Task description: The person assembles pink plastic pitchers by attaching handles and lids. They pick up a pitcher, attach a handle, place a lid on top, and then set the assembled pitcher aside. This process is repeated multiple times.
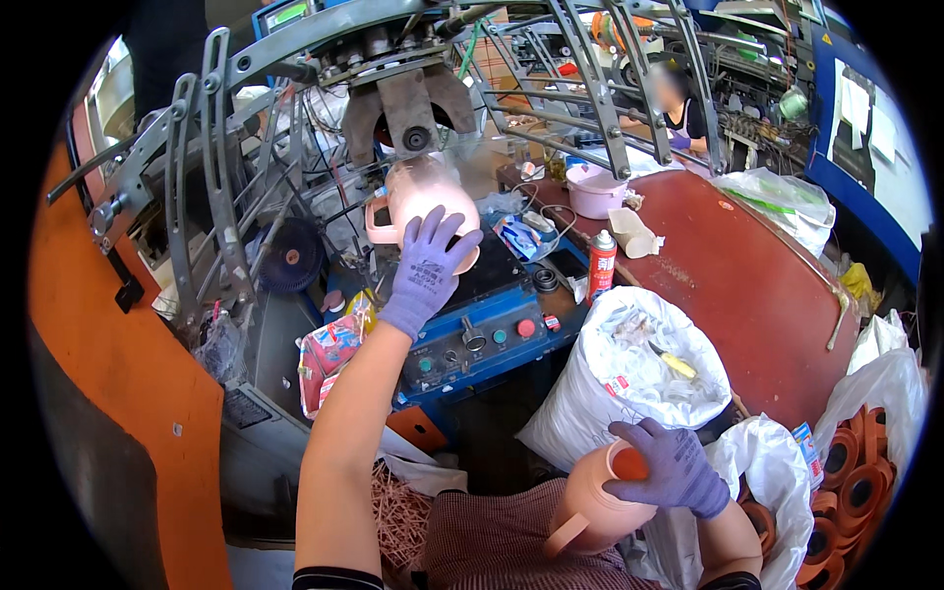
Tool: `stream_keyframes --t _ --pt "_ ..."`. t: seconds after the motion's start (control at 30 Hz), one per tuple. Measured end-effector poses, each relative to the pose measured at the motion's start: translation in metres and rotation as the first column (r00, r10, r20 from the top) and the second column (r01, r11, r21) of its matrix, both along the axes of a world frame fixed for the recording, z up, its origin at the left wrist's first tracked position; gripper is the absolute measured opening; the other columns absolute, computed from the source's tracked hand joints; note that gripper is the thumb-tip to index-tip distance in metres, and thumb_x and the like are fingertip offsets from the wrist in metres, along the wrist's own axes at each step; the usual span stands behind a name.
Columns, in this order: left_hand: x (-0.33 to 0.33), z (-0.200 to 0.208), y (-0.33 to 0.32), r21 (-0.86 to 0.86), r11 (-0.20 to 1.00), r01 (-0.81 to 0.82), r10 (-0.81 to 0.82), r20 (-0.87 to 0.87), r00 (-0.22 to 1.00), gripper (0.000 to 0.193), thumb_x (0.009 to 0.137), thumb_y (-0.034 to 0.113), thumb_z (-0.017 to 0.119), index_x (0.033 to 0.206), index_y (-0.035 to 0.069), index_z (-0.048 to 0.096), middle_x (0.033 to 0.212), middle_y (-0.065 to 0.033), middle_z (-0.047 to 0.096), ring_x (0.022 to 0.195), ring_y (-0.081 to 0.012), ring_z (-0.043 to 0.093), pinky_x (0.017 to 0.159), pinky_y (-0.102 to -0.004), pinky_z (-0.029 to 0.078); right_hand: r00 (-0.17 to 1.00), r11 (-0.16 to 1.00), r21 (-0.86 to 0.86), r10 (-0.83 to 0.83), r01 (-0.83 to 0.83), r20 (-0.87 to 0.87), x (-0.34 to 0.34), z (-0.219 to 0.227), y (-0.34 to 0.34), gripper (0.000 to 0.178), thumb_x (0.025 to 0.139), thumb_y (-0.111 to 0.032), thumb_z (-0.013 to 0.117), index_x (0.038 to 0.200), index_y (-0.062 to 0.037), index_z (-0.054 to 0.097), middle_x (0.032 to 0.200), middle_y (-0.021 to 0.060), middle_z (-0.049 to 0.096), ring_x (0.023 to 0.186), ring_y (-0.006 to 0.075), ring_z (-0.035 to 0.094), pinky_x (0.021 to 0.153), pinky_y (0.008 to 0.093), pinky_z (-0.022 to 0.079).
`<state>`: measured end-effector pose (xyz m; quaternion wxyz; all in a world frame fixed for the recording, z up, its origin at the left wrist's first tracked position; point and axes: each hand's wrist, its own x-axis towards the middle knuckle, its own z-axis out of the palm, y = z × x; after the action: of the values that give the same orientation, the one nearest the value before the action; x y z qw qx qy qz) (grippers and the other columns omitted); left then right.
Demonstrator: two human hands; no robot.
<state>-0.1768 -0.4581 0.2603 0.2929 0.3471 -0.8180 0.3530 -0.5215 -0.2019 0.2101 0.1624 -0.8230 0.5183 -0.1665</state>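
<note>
- At the far centre-left, under the grey metal fork-shaped head of a blue machine with a button panel, sits a pale pink plastic jug with a loop handle, its handle to the left.
- The left hand, in a purple knitted glove, reaches over that jug with fingers spread apart, laid on its near side; no full grip shows.
- The right hand, gloved alike, is clamped on the mouth rim of a peach-coloured plastic jug, tilted in the near centre close to the lap.
- The step in hand looks to be handling the jug at the machine while the other is held aside. Moving the far one would call for closing the fingers around its smooth body and clearing the head above.
- In the way: slotted grey metal linkage arms rise left of the jug, and a red push button sits below the machine's top.
- Between the machine and the red-brown bench stand a red spray can and, nearer, a white woven sack of clear plastic scraps, just beyond the right hand.
- Near right, orange-brown ring-shaped parts fill a clear bag.
</note>
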Motion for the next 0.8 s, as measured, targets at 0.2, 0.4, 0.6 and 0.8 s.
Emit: stream_keyframes --t 0.2,0.4,0.6,0.8 --pt "0.004 0.0 0.002 0.008 1.0 -0.001 0.001 0.022 1.0 0.066 0.058 0.003 0.073 0.119 0.022 0.059 0.125 -0.0076 0.05 0.127 -0.0336 0.042 0.105 -0.0501 0.033 0.989 0.996 -0.086 -0.009 0.022 0.146 -0.004 -0.013 -0.011 0.073 0.069 -0.056 0.074 0.123 -0.0092 0.061 0.104 0.0163 0.064 0.086 0.0315 0.067 0.075 0.0374 0.054" --pt "0.0 0.005 0.008 0.03 0.999 -0.012 0.01 0.064 0.998 0.057 0.063 0.003 0.071 0.116 0.02 0.06 0.123 -0.0068 0.052 0.125 -0.0342 0.045 0.105 -0.0489 0.037 0.984 0.986 -0.157 -0.023 0.051 0.177 -0.004 -0.013 -0.006 0.071 0.069 -0.05 0.078 0.123 -0.0072 0.061 0.104 0.0156 0.063 0.085 0.0306 0.067 0.075 0.0377 0.054" --pt "0.0 0.003 0.003 0.007 1.0 -0.015 0.014 0.052 0.999 0.051 0.068 0.004 0.068 0.115 0.022 0.06 0.123 -0.0064 0.051 0.126 -0.0315 0.042 0.104 -0.0486 0.033 0.981 0.974 -0.21 -0.05 0.09 0.188 0.003 -0.011 0.011 0.067 0.071 -0.048 0.077 0.122 -0.0082 0.06 0.102 0.0144 0.062 0.083 0.0317 0.066 0.071 0.0387 0.053" --pt "0.004 0.004 -0.003 0.013 0.999 -0.044 0.043 0.109 0.993 0.064 0.061 0.003 0.07 0.12 0.022 0.056 0.126 -0.0079 0.049 0.127 -0.0341 0.042 0.103 -0.0494 0.035 0.98 0.962 -0.226 -0.119 0.154 0.16 0.009 -0.006 0.027 0.072 0.071 -0.052 0.075 0.126 -0.0091 0.058 0.106 0.0148 0.061 0.084 0.0324 0.066 0.072 0.0384 0.054"
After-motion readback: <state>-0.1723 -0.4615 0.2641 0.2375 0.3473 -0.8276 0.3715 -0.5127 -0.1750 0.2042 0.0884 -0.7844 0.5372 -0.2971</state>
